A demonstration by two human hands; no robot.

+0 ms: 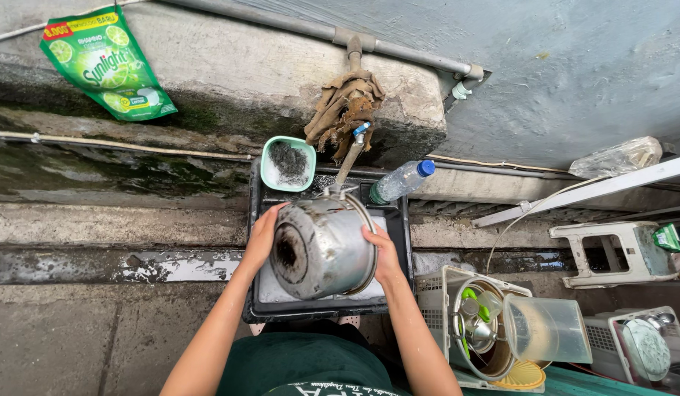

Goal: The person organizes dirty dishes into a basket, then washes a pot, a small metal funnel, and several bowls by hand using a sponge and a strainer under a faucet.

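A steel pot point(321, 246) with a soot-blackened bottom is tipped on its side over a black tub point(253, 220), its base facing me. My left hand point(263, 238) presses flat on the pot's left side. My right hand point(381, 253) grips the rim on the right side. A tap point(352, 150) wrapped in brown rags sticks out above the pot. A small green bowl point(288, 163) holding dark scouring material sits on the tub's far left corner.
A clear bottle with a blue cap point(402, 180) lies at the tub's far right. A white basket point(436, 290) at right holds a pot, utensils and a clear jug point(549, 330). A green pouch point(105, 62) lies on the concrete ledge.
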